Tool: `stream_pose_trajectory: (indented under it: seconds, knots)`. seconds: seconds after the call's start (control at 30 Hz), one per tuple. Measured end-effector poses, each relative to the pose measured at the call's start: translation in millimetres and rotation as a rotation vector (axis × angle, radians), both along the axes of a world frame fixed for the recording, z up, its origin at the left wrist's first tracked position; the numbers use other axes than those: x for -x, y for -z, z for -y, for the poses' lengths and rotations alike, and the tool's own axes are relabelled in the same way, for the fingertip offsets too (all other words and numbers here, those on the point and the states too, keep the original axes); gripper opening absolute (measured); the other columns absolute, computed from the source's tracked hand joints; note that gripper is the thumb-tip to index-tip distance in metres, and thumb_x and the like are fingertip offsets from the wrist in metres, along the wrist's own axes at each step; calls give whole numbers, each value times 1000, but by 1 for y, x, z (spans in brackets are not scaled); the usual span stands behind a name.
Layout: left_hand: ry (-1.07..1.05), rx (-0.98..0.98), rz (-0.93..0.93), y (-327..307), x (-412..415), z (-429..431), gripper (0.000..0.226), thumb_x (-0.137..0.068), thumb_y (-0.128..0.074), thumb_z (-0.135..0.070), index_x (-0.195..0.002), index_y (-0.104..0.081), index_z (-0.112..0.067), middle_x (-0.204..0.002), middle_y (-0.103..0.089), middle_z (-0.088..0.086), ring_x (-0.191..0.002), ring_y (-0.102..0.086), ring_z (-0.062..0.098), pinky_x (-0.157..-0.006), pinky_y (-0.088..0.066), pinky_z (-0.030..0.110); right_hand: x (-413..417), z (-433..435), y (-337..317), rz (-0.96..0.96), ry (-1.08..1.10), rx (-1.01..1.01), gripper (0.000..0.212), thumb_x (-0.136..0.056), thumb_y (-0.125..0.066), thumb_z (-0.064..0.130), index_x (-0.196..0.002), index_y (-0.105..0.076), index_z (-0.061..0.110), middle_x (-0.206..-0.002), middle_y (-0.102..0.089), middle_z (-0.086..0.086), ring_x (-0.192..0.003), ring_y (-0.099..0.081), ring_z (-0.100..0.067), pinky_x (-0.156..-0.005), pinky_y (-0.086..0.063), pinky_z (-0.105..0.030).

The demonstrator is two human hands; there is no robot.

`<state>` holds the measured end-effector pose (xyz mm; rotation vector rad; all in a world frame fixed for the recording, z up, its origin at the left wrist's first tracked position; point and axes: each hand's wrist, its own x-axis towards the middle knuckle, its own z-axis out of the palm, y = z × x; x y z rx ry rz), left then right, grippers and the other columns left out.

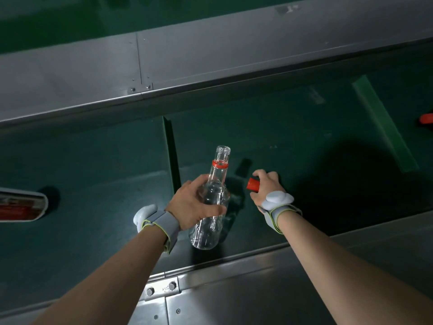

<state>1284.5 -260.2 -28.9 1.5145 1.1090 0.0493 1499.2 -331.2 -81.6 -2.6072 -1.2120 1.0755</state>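
A: Two hands, two jobs. What does each one have?

B: The left hand [196, 205] is wrapped round the body of the clear glass bottle [207, 233], thumb across the front, fingers behind. The right hand [268, 186] is curled round the small red screw cap [253, 184], gripping it just to the right of the bottle's shoulder.

A: So the cap is off?

B: Yes. The mouth is bare at the top of the neck, and only the red plastic ring [219, 164] sits round the neck below the thread.

A: Where is the bottle, exactly?

B: Over the dark green conveyor belt [93, 184], close to the near brushed-steel side rail [257, 289] and just right of the raised green cleat [172, 156] that crosses the belt. It leans with its neck away from the person. I cannot tell whether its base touches the belt.

A: Why hold it by the middle?

B: I judge that grip steadies the glass against a twist and leaves the neck free for the other hand. The cap is held beside the neck, so the reach between the two is short.

A: Anything else on the belt?

B: A white-and-red labelled object [21, 205] at the left edge and a red thing [426, 118] at the far right — both well apart from the hands. The far steel rail [210, 59] runs behind.
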Motion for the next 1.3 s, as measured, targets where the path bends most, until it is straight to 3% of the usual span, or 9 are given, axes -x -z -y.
stream_pose_trajectory:
  seconds: [0.17, 0.27, 0.4, 0.53, 0.73, 0.93, 1.13, 1.23, 1.3]
  knots:
    - [2, -53, -33, -3, 4, 3, 65, -47, -84, -49, -107, -57, -47, -108, -63, 12, -98, -64, 30, -93, -51, 47, -1, -1, -9, -30, -16, 7, 39, -85, -62, 15, -122, -49, 18, -126, -49, -10, -104, -59, -35, -90, -49, -39]
    - [12, -120, -95, -12, 6, 9, 64, -44, -78, -56, -103, -54, -51, -102, -59, 6, -90, -62, 22, -85, -52, 37, -1, 4, -28, -95, -23, -23, 41, -85, -65, 19, -122, -48, 21, -117, -63, -7, -103, -61, -32, -88, -50, -39]
    - [9, -199, -141, -35, 11, 20, 69, -41, -73, -64, -105, -50, -54, -94, -52, -1, -82, -56, 13, -69, -42, 21, 2, 8, -73, -126, -14, -137, 40, -82, -69, 23, -117, -51, 28, -114, -66, -3, -99, -64, -28, -84, -52, -37]
    - [-10, -266, -97, -91, 20, 29, 64, -43, -74, -65, -98, -41, -73, -96, -51, -6, -84, -56, 7, -67, -41, 15, 7, 11, -156, -153, -31, -278, 38, -82, -70, 23, -114, -51, 31, -114, -66, 4, -98, -64, -23, -83, -53, -36]
    - [22, -414, -41, -221, 50, 40, 65, -45, -77, -62, -99, -42, -71, -97, -51, -6, -84, -57, 5, -70, -44, 15, 50, 35, -324, -79, -119, -520, 38, -82, -71, 26, -114, -52, 33, -113, -65, 8, -99, -62, -17, -84, -50, -34]
    - [75, -540, 81, -333, 81, 42, 69, -47, -78, -60, -109, -47, -60, -103, -50, -7, -92, -56, 8, -82, -53, 30, 106, 60, -450, 46, -189, -692, 38, -82, -71, 29, -114, -51, 35, -111, -67, 7, -101, -63, -17, -87, -51, -38]
    - [117, -675, 177, -422, 115, 49, 84, -47, -75, -64, -124, -48, -44, -111, -53, 1, -100, -58, 21, -92, -52, 38, 159, 84, -547, 172, -179, -871, 38, -82, -73, 22, -114, -54, 31, -109, -67, 7, -96, -62, -15, -82, -49, -33]
    - [149, -709, 241, -457, 131, 56, 80, -46, -74, -67, -119, -47, -49, -110, -55, 0, -98, -60, 20, -90, -53, 39, 179, 98, -588, 230, -171, -923, 39, -82, -73, 19, -116, -56, 26, -110, -67, 2, -97, -61, -18, -80, -43, -27]
    - [155, -752, 278, -475, 137, 61, 73, -46, -74, -68, -113, -47, -54, -104, -53, -3, -93, -59, 18, -86, -54, 37, 190, 107, -610, 278, -176, -938, 40, -82, -73, 19, -117, -55, 26, -115, -66, 2, -101, -61, -20, -86, -48, -33]
